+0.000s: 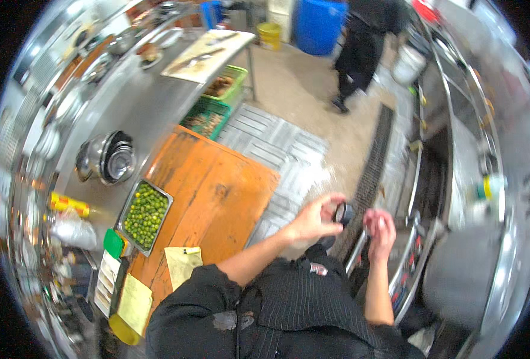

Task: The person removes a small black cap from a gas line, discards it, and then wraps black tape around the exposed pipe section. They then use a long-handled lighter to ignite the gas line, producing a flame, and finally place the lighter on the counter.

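OK, L grip (314, 222) around dark obj. (345, 213), R grip (381, 236) unclear (both past table edge (263, 200))

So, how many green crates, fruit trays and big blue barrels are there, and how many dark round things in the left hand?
Green crates: 2
Fruit tray: 1
Big blue barrel: 1
Dark round thing in left hand: 1
Total: 5
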`<control>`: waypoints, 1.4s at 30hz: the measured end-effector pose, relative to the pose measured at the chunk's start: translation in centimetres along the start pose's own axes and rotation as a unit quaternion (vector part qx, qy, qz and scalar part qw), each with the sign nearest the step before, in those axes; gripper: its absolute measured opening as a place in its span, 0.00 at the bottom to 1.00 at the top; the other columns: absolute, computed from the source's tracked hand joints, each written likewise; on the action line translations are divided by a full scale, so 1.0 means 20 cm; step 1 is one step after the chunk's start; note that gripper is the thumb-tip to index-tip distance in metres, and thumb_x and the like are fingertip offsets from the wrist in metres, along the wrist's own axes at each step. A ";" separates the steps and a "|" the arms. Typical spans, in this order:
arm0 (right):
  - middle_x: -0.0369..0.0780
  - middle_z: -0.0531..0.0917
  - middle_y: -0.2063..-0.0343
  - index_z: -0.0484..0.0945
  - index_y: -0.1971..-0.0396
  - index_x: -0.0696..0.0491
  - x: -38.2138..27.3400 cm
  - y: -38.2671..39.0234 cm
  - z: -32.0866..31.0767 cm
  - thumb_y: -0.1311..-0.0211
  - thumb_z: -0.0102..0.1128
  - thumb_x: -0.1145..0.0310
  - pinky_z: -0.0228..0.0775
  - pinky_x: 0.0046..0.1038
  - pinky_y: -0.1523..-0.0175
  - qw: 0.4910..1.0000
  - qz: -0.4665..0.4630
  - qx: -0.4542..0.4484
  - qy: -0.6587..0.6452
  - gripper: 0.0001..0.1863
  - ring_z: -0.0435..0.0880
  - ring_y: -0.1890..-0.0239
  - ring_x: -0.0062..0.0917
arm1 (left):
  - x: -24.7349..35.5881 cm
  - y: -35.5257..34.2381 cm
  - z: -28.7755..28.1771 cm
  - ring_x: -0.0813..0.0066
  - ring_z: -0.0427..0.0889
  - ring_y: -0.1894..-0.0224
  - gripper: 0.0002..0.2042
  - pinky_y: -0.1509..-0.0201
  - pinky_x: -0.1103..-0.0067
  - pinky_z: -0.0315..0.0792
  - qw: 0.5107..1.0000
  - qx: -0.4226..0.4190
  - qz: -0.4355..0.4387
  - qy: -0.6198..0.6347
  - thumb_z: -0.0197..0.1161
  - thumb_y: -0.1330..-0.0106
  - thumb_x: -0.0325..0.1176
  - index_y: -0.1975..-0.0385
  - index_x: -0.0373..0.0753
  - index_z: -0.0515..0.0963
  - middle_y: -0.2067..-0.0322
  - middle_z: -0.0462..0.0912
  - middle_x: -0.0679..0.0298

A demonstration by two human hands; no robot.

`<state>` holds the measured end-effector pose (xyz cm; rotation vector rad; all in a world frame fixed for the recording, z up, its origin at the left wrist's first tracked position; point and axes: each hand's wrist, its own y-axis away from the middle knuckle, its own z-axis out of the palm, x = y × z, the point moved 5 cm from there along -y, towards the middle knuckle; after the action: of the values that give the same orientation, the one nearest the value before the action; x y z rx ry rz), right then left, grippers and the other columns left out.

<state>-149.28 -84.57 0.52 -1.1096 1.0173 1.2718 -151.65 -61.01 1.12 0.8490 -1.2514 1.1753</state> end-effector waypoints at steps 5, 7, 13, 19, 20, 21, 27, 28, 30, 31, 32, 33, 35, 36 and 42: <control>0.43 0.87 0.63 0.78 0.54 0.55 0.52 -0.29 -0.28 0.27 0.61 0.56 0.77 0.27 0.63 0.977 0.213 0.001 0.025 0.17 0.85 0.69 0.24 | -0.26 -0.16 -0.36 0.74 0.81 0.50 0.37 0.46 0.73 0.78 0.992 0.063 -0.103 0.043 0.76 0.42 0.27 0.31 0.36 0.67 0.44 0.78 0.60; 0.42 0.87 0.65 0.78 0.56 0.55 0.67 -0.52 -0.37 0.26 0.60 0.61 0.78 0.26 0.63 0.963 0.265 -0.013 0.055 0.12 0.86 0.70 0.23 | -0.35 -0.28 -0.55 0.75 0.82 0.51 0.36 0.48 0.74 0.79 0.985 0.115 -0.128 -0.008 0.77 0.43 0.28 0.33 0.35 0.68 0.45 0.79 0.60; 0.36 0.85 0.70 0.80 0.60 0.56 0.88 -1.75 -0.14 0.29 0.62 0.66 0.75 0.23 0.65 0.905 0.141 -0.234 0.325 0.08 0.83 0.72 0.20 | -0.32 -0.70 -1.09 0.72 0.84 0.54 0.35 0.49 0.74 0.79 0.931 0.342 -0.118 -0.038 0.78 0.45 0.36 0.37 0.33 0.73 0.49 0.82 0.58; 0.38 0.86 0.69 0.81 0.59 0.60 0.73 -2.69 0.70 0.33 0.63 0.69 0.77 0.25 0.58 0.894 0.048 -0.344 0.284 0.10 0.84 0.67 0.21 | -0.06 -0.87 -1.45 0.74 0.83 0.56 0.32 0.51 0.75 0.79 0.873 0.476 -0.057 -0.090 0.77 0.43 0.34 0.38 0.35 0.74 0.48 0.83 0.60; 0.38 0.87 0.68 0.81 0.58 0.60 0.70 -2.77 0.86 0.32 0.63 0.69 0.77 0.26 0.58 0.894 0.055 -0.365 0.255 0.10 0.85 0.66 0.21 | -0.01 -0.87 -1.52 0.75 0.83 0.56 0.31 0.51 0.75 0.79 0.862 0.496 -0.031 -0.098 0.77 0.43 0.33 0.38 0.35 0.74 0.47 0.83 0.60; 0.39 0.87 0.67 0.81 0.57 0.60 0.69 -2.82 1.02 0.32 0.63 0.69 0.77 0.26 0.57 0.894 0.063 -0.385 0.221 0.10 0.85 0.65 0.21 | 0.03 -0.86 -1.60 0.75 0.83 0.56 0.31 0.52 0.75 0.79 0.849 0.516 0.003 -0.112 0.77 0.43 0.33 0.38 0.35 0.75 0.47 0.82 0.60; 0.41 0.88 0.63 0.81 0.53 0.62 0.84 -2.93 1.79 0.32 0.64 0.68 0.78 0.27 0.52 0.808 0.113 -0.530 0.232 0.14 0.86 0.61 0.22 | 0.29 -0.74 -2.29 0.84 0.81 0.65 0.23 0.61 0.82 0.75 0.720 0.682 0.041 -0.124 0.76 0.41 0.30 0.46 0.36 0.78 0.62 0.85 0.67; 0.41 0.88 0.62 0.81 0.52 0.62 0.91 -2.98 1.90 0.32 0.64 0.68 0.79 0.27 0.52 0.788 0.107 -0.556 0.242 0.14 0.86 0.60 0.23 | 0.40 -0.75 -2.46 0.84 0.81 0.66 0.22 0.62 0.82 0.75 0.697 0.689 0.079 -0.181 0.75 0.41 0.30 0.47 0.36 0.78 0.63 0.85 0.67; 0.42 0.88 0.62 0.81 0.52 0.61 1.11 -3.15 2.03 0.32 0.64 0.68 0.78 0.28 0.51 0.768 0.088 -0.568 0.284 0.15 0.86 0.60 0.24 | 0.61 -0.81 -2.81 0.84 0.81 0.66 0.21 0.62 0.82 0.75 0.661 0.705 0.103 -0.237 0.75 0.41 0.30 0.48 0.35 0.78 0.64 0.85 0.66; 0.43 0.89 0.62 0.81 0.51 0.61 1.23 -3.24 2.10 0.32 0.65 0.68 0.78 0.28 0.51 0.757 0.058 -0.590 0.275 0.15 0.87 0.60 0.25 | 0.74 -0.84 -3.02 0.84 0.81 0.65 0.21 0.62 0.82 0.75 0.651 0.709 0.114 -0.247 0.75 0.41 0.30 0.48 0.35 0.78 0.64 0.86 0.66; 0.45 0.89 0.61 0.82 0.52 0.60 1.37 -3.36 2.12 0.33 0.65 0.62 0.78 0.32 0.50 0.763 0.056 -0.566 0.308 0.17 0.88 0.58 0.31 | 0.90 -0.90 -3.23 0.84 0.81 0.64 0.22 0.62 0.82 0.76 0.636 0.701 0.133 -0.295 0.75 0.41 0.30 0.48 0.35 0.78 0.64 0.86 0.66; 0.47 0.89 0.61 0.82 0.53 0.60 1.53 -3.50 2.10 0.34 0.66 0.60 0.78 0.33 0.49 0.757 0.067 -0.510 0.402 0.19 0.88 0.57 0.34 | 1.06 -0.95 -3.44 0.83 0.82 0.64 0.22 0.61 0.81 0.76 0.619 0.697 0.140 -0.332 0.75 0.41 0.31 0.47 0.35 0.78 0.63 0.86 0.66; 0.47 0.89 0.67 0.84 0.60 0.59 1.75 -3.71 1.89 0.37 0.66 0.60 0.79 0.36 0.57 0.734 0.050 -0.427 0.525 0.16 0.89 0.63 0.32 | 1.36 -1.06 -3.85 0.83 0.82 0.65 0.22 0.61 0.80 0.76 0.614 0.681 0.175 -0.358 0.76 0.42 0.33 0.48 0.35 0.78 0.63 0.86 0.66; 0.47 0.88 0.71 0.85 0.65 0.58 1.84 -3.79 1.75 0.40 0.66 0.61 0.79 0.36 0.58 0.671 0.039 -0.376 0.638 0.14 0.88 0.66 0.33 | 1.54 -1.12 -4.07 0.81 0.82 0.66 0.22 0.61 0.80 0.76 0.580 0.686 0.166 -0.407 0.77 0.42 0.34 0.49 0.36 0.79 0.64 0.86 0.66; 0.47 0.86 0.76 0.84 0.63 0.61 1.78 -3.76 0.76 0.37 0.61 0.69 0.75 0.34 0.77 0.750 0.419 -0.128 0.496 0.10 0.85 0.80 0.34 | 2.41 -1.42 -5.12 0.54 0.85 0.55 0.25 0.50 0.63 0.77 0.326 0.674 0.118 -0.652 0.73 0.42 0.52 0.52 0.42 0.81 0.59 0.86 0.54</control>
<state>-72.88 -61.40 -27.28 -1.6914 2.4057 1.5198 -102.08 39.08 34.62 3.5745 -1.1765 1.6491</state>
